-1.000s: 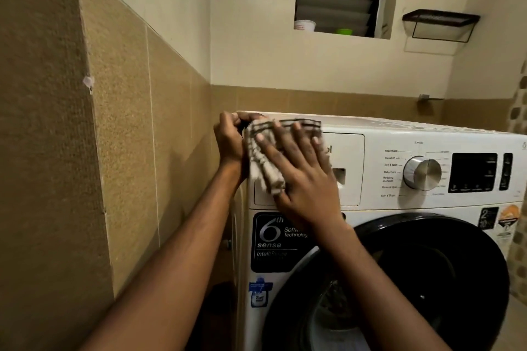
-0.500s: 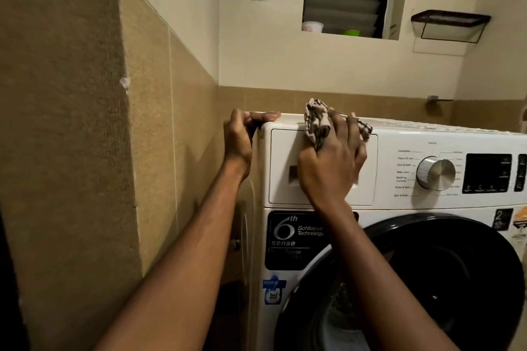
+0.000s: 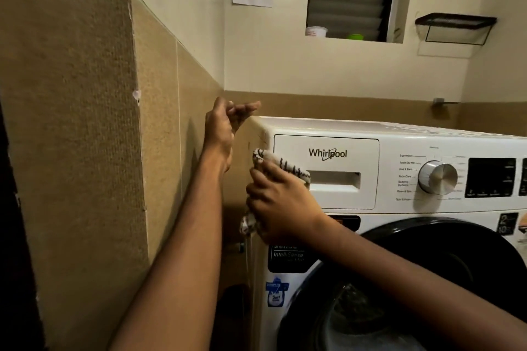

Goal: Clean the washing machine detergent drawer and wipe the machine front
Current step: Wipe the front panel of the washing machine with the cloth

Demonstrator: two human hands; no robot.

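The machine (image 3: pixel 413 209) stands in the corner, its left side close to the tiled wall. Its dark round door (image 3: pixel 445 271) fills the lower front. The drawer (image 3: pixel 328 198) sits shut in the front's top left corner, and its long axis runs level along the top edge toward the dial (image 3: pixel 437 177).

The right hand (image 3: pixel 281 205) is at the front's left edge, fingers curled round a striped cloth (image 3: pixel 282 164) and pressing it to the panel. One end of the cloth hangs below the fist. The other reaches over the drawer's left edge and ends just beside the pull recess (image 3: pixel 333 179). The left hand (image 3: pixel 225 125) is raised by the machine's top left corner with its fingers loosely spread, holding nothing. I cannot tell whether its fingertips touch the corner.

From the grip, the drawer face and recess lie directly to the right, so the right hand is much the nearer. A wipe along the drawer's length would probably carry the cloth rightward across it. To pull the drawer out, fingers would need to hook into the recess, and the free left hand would have to reach across the right to do so.
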